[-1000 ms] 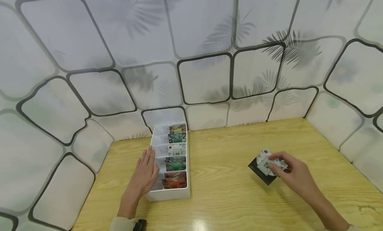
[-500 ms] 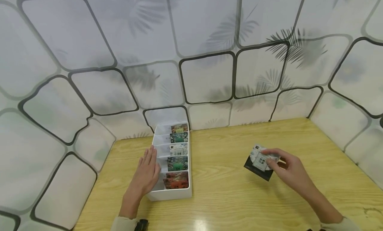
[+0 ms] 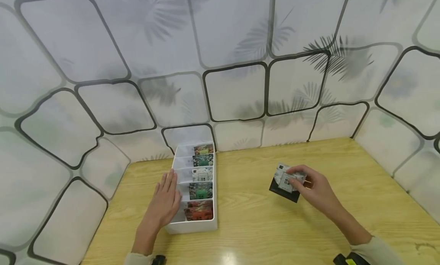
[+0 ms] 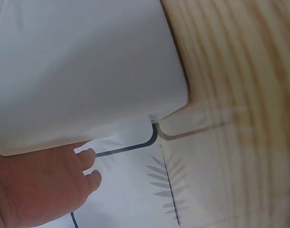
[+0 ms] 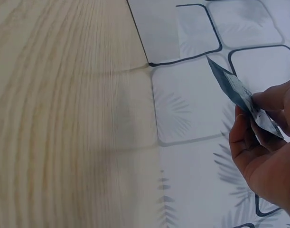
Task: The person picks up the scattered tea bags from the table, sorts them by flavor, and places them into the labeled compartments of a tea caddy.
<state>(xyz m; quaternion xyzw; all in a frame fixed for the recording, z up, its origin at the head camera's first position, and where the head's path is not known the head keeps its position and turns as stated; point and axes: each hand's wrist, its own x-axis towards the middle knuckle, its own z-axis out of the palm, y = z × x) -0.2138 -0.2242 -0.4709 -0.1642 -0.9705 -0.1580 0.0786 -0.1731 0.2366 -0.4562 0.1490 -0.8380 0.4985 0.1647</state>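
A white compartment box [image 3: 192,228] stands on the left part of the table, with several printed sachets in its sections. Red sachets [image 3: 199,210] fill the front section, a green sachet [image 3: 201,191] and a white sachet [image 3: 203,174] sit behind. My left hand [image 3: 160,202] lies with straight fingers along the box's left side; the left wrist view shows the hand [image 4: 45,183] against its wall. Above the table to the right, my right hand [image 3: 317,188] pinches a white-and-black sachet [image 3: 286,182]. In the right wrist view this sachet [image 5: 237,92] is seen nearly edge-on between thumb and fingers.
The wood-grain table [image 3: 247,219] meets walls covered with patterned cloth [image 3: 237,89] behind and on both sides. Further sachets [image 3: 203,160] stand in the rear sections of the box.
My right hand has moved left across the table with the sachet, closer to the box. The left hand stays at the box's side.
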